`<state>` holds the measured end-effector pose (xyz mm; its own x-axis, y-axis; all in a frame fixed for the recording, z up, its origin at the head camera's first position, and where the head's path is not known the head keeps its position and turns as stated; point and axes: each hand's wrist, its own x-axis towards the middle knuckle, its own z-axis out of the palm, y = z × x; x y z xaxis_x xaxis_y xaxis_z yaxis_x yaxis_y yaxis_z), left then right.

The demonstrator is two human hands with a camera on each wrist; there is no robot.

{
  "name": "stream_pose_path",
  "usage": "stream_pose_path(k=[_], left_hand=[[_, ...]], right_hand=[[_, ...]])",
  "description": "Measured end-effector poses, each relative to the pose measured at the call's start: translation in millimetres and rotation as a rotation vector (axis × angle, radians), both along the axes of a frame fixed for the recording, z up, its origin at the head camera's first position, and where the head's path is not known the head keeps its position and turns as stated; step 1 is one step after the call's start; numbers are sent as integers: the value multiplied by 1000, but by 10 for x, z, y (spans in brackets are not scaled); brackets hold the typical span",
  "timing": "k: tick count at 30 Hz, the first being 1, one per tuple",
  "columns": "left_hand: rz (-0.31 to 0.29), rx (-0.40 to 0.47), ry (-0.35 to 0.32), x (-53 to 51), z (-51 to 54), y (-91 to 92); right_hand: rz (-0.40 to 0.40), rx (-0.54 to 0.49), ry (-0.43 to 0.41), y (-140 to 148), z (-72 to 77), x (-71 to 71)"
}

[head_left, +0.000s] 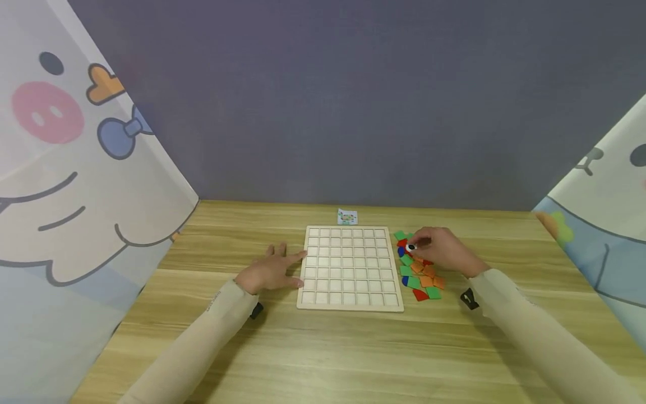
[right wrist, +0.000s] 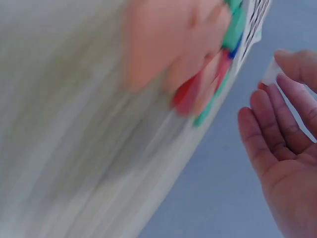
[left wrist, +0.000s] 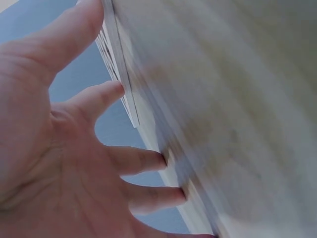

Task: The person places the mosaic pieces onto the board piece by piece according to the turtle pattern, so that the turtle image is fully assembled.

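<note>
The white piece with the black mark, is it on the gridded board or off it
Off the board: the right hand pinches the white piece over the coloured pieces to the board's right.

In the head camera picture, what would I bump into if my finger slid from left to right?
Pink snout → blue bow → left hand → grid board → coloured pieces → right sleeve.

Pale gridded board [head_left: 350, 269], multicoloured tiles [head_left: 416, 268]
</note>
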<state>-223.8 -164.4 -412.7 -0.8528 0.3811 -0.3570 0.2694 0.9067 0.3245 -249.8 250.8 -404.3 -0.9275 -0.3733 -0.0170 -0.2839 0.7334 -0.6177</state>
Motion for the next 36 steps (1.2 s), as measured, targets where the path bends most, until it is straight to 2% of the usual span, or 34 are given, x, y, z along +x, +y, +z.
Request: stream_pose_path(k=[6, 9, 19, 29, 36], left_hand=[[18, 5, -3, 16, -7, -3], [16, 8, 4, 20, -28, -5], [16, 11, 18, 23, 0, 21], [22, -2, 26, -4, 14, 1], [15, -21, 32, -20, 5, 16]], right_hand=[[97, -26, 94, -365, 22, -68], [129, -36, 102, -526, 25, -101], [166, -65, 131, -883, -18, -245], [231, -87, 80, -1404, -17, -436], [225, -57, 16, -1823, -90, -523]])
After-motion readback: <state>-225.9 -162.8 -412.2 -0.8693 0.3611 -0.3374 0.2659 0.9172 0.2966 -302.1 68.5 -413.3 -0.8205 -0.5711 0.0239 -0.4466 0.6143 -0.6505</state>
